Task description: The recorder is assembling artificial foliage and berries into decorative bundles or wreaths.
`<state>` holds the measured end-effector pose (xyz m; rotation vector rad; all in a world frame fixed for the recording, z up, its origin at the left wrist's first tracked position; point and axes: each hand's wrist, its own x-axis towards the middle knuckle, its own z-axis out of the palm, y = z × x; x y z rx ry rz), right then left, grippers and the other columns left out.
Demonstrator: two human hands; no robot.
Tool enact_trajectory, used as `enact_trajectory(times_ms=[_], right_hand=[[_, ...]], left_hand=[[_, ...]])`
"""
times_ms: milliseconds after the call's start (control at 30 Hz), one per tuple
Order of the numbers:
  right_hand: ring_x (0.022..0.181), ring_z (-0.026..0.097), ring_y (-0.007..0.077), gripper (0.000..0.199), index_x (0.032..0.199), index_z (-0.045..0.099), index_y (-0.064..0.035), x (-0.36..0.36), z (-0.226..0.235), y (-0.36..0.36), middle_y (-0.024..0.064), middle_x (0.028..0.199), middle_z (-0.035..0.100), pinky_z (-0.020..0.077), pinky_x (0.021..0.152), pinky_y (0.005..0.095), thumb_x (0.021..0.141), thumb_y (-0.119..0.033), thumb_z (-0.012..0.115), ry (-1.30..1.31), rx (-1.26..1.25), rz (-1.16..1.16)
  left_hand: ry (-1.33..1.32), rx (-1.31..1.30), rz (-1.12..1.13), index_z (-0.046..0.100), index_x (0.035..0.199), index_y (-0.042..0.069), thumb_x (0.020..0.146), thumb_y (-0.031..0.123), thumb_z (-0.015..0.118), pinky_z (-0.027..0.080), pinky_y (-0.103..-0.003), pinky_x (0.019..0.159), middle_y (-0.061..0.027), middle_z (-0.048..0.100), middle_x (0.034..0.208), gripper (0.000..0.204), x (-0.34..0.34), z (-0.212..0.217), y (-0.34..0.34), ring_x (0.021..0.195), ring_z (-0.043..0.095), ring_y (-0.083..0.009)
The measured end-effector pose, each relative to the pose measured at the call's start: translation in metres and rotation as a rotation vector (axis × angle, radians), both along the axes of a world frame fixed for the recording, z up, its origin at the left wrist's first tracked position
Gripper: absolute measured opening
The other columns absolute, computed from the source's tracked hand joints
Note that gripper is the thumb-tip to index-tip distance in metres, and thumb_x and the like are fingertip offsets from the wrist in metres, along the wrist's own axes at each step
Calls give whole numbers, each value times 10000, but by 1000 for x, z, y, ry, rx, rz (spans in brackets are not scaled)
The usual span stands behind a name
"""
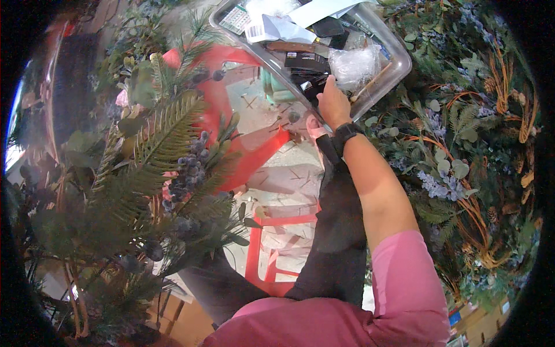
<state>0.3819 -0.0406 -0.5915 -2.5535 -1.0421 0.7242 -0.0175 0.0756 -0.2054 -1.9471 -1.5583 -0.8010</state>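
Observation:
My right hand [334,105], with a black band on its wrist, is closed at the near corner of a clear plastic bin [399,72]. Its curled fingers appear to grip the rim there; their tips are partly hidden. Close by the fingers, inside the bin, lie black boxes [306,62]. The bin also holds a bundle of clear plastic wrap [354,66], white papers [283,29] and a brown strip [289,46]. My left hand does not show; bushy artificial greenery [156,139] fills the left side.
Below the greenery, a red plastic stool [254,248] stands between my legs. Another red plastic piece [254,156] lies farther off, near a pale green object [277,87]. Twig scraps litter the floor. Artificial branches with blue flowers [442,185] crowd the right side.

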Motion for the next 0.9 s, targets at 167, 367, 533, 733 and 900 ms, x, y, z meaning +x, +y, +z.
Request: enact_trajectory(times_ms=[167, 367, 533, 733, 900], right_hand=[[785, 589, 401, 407, 1126, 415, -4, 3, 21, 2, 222, 834, 612, 456, 675, 482, 799, -184, 579, 20, 57, -6], [495, 533, 194, 200, 710, 529, -3, 44, 22, -25, 108, 593, 562, 400, 472, 331, 769, -178, 607, 262, 387, -74], [412, 348, 38, 218, 655, 465, -99, 52, 129, -67, -43, 537, 428, 246, 359, 200, 823, -161, 590, 802, 483, -454], [592, 387, 88, 238, 679, 499, -29, 10, 247, -113, -24, 597, 442, 367, 499, 302, 801, -208, 599, 678, 683, -235], [465, 440, 110, 197, 697, 547, 17, -33, 310, -164, 24, 517, 471, 370, 434, 306, 727, -167, 610, 719, 720, -125]], left_hand=[[-40, 13, -4, 517, 1179, 11, 859, 140, 556, 432, -347, 892, -161, 534, 1139, 347, 3, 7, -6, 1063, 508, -255], [-129, 29, -31, 515, 1183, 13, 861, 151, 558, 430, -350, 895, -161, 531, 1143, 353, 12, 15, -16, 1072, 503, -259], [-293, 52, -109, 513, 1186, 14, 862, 161, 560, 429, -352, 898, -161, 528, 1146, 358, 28, 29, -27, 1080, 498, -261], [639, 233, -91, 493, 1202, 18, 867, 172, 548, 412, -407, 917, -169, 481, 1231, 373, -40, 25, 7, 1098, 471, -329], [92, 74, -489, 543, 1138, 26, 867, 215, 520, 452, -390, 829, -192, 498, 1199, 331, 16, 52, -24, 1052, 517, -351]])
